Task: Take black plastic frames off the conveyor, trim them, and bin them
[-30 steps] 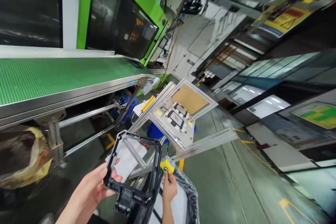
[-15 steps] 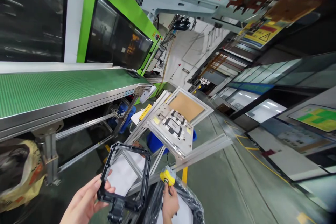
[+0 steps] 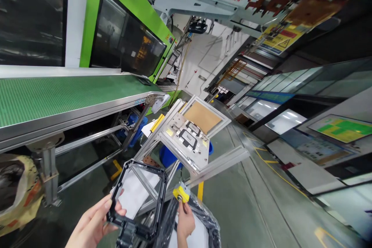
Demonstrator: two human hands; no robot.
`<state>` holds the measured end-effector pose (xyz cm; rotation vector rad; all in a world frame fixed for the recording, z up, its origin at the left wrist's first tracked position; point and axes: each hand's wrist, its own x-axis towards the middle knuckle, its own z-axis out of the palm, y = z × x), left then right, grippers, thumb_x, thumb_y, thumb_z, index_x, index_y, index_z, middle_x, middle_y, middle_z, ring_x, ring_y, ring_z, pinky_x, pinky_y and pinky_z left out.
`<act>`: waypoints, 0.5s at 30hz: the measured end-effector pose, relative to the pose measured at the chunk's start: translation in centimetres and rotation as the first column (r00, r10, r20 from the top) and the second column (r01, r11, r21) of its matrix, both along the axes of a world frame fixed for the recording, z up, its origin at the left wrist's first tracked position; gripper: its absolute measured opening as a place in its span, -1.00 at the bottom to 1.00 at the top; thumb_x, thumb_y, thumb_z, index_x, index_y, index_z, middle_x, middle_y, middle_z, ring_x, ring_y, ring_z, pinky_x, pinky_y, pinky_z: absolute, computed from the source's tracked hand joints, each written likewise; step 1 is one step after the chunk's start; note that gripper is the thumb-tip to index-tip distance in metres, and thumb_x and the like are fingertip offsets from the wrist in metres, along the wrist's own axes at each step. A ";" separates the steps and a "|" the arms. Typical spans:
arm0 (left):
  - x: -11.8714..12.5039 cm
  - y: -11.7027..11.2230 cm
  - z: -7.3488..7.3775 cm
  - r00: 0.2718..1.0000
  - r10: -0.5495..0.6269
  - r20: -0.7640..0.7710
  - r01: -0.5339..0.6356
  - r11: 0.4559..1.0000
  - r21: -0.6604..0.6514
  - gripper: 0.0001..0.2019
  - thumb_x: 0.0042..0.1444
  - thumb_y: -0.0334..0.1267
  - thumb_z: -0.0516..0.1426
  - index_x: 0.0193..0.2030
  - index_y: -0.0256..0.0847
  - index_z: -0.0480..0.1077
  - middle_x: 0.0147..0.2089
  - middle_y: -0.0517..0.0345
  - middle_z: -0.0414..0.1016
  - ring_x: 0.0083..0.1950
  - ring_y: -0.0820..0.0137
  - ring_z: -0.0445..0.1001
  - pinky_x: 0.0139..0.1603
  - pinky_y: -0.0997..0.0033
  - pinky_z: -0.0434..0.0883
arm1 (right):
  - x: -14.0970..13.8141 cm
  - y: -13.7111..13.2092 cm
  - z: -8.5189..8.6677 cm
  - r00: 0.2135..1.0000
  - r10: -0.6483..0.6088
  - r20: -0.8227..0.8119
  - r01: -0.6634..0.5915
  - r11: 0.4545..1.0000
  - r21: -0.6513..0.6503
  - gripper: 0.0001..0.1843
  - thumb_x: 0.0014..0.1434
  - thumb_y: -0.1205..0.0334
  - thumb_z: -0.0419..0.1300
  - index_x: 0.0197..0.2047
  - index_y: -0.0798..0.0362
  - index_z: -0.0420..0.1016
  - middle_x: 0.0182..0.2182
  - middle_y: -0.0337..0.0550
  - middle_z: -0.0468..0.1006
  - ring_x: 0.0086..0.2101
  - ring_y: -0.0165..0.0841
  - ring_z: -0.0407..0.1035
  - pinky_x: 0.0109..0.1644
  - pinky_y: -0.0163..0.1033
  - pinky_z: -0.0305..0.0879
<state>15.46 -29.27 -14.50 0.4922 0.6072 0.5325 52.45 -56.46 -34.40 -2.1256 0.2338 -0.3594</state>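
Observation:
My left hand [image 3: 94,217] grips a black rectangular plastic frame [image 3: 161,204] at its lower left side. The frame is tilted, has an open middle, and a boxy part juts from its bottom edge. To the right, my right hand [image 3: 185,223] has its fingers up against a yellow and grey push-button box [image 3: 181,193], at the round button on its near face. Beyond both hands stands an aluminium-framed fixture table [image 3: 200,157] with black and white fixture nests [image 3: 188,139] on its plate.
A green conveyor belt [image 3: 72,93] runs along the left, beside a green and white machine [image 3: 93,7]. Below my right hand is a bin lined with clear plastic [image 3: 213,224]. A woven sack [image 3: 31,201] stands at lower left. Blue bins [image 3: 167,157] sit under the fixture table.
The view has shifted slightly, so the surroundings sit a little further left. My left hand keeps the frame, and my right hand stays at the push-button box.

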 end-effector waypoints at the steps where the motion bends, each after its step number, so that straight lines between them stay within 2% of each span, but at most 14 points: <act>1: 0.0 0.0 -0.1 1.000 -0.004 -0.013 0.004 1.000 -0.009 -0.23 -0.20 0.20 0.65 0.07 -0.28 0.76 -0.11 -0.09 0.79 -0.06 0.04 0.78 -0.22 0.37 0.71 | -0.2 0.2 0.2 1.000 -0.021 -0.001 0.021 1.000 -0.016 -0.33 -0.19 -0.59 0.24 -0.29 -0.25 0.73 -0.39 -0.13 0.70 -0.19 0.24 0.69 -0.29 0.11 0.59; 4: 0.1 -0.2 -0.5 0.999 -0.014 -0.036 0.013 1.000 -0.027 -0.20 -0.23 0.21 0.65 0.07 -0.28 0.74 -0.08 -0.15 0.80 -0.04 -0.02 0.79 -0.19 0.31 0.73 | -0.9 0.7 0.9 0.999 -0.052 -0.005 0.052 0.998 0.019 -0.32 -0.24 -0.63 0.23 -0.33 -0.27 0.71 -0.41 -0.13 0.69 -0.15 0.27 0.68 -0.31 0.11 0.57; 7: 0.3 -0.4 -0.7 0.999 -0.025 -0.027 0.024 0.999 -0.030 -0.22 -0.24 0.20 0.66 0.05 -0.28 0.73 -0.09 -0.15 0.80 -0.05 0.01 0.80 -0.19 0.34 0.72 | -1.3 1.2 1.8 0.999 -0.017 -0.027 0.022 0.983 0.181 -0.23 -0.35 -0.67 0.28 -0.31 -0.23 0.66 -0.40 -0.13 0.69 -0.18 0.27 0.68 -0.30 0.11 0.57; 9: 0.4 -0.5 -0.7 1.000 -0.030 -0.002 0.030 0.999 -0.026 -0.26 -0.21 0.18 0.66 0.04 -0.27 0.74 -0.11 -0.11 0.79 -0.07 0.07 0.79 -0.21 0.39 0.70 | -1.5 1.6 2.6 1.000 0.007 -0.029 0.001 0.959 0.285 -0.08 -0.41 -0.71 0.31 -0.19 -0.16 0.66 -0.31 -0.06 0.72 -0.22 0.24 0.68 -0.27 0.10 0.61; 11: 0.1 -0.5 -0.5 0.999 -0.024 0.032 0.024 1.000 -0.001 -0.32 -0.14 0.17 0.64 0.01 -0.27 0.76 -0.14 -0.06 0.77 -0.09 0.11 0.77 -0.23 0.42 0.68 | -2.6 2.4 3.9 1.000 0.011 -0.022 -0.003 0.936 0.351 0.13 -0.40 -0.75 0.30 0.02 -0.06 0.63 -0.17 0.04 0.73 -0.19 0.17 0.69 -0.21 0.05 0.65; 13: -0.4 -0.4 -0.1 0.998 -0.006 0.055 0.004 0.999 0.039 -0.39 -0.05 0.15 0.61 0.01 -0.27 0.78 -0.16 -0.04 0.74 -0.11 0.17 0.73 -0.23 0.43 0.66 | -5.3 3.9 6.2 0.994 0.108 -0.003 -0.097 0.904 0.417 0.23 -0.20 -0.77 0.30 0.25 0.04 0.55 0.00 0.13 0.71 -0.12 0.04 0.69 -0.15 -0.05 0.67; 14: -0.7 -0.4 0.2 0.998 0.004 0.059 -0.008 0.998 0.062 -0.41 0.00 0.14 0.59 0.02 -0.27 0.78 -0.17 -0.02 0.73 -0.12 0.20 0.71 -0.21 0.44 0.65 | -7.3 4.9 7.9 0.975 0.220 0.021 -0.205 0.866 0.456 0.20 -0.04 -0.75 0.30 0.33 0.05 0.50 0.08 0.15 0.69 -0.09 -0.03 0.68 -0.14 -0.10 0.66; 15: -1.0 -0.3 0.5 0.998 0.016 0.061 -0.021 0.996 0.083 -0.43 0.04 0.13 0.58 0.04 -0.26 0.78 -0.17 0.00 0.72 -0.14 0.25 0.69 -0.18 0.46 0.63 | -9.5 6.1 9.8 0.906 0.417 0.065 -0.394 0.780 0.487 0.10 0.21 -0.70 0.23 0.43 0.03 0.46 0.16 0.15 0.65 -0.07 -0.11 0.67 -0.13 -0.14 0.64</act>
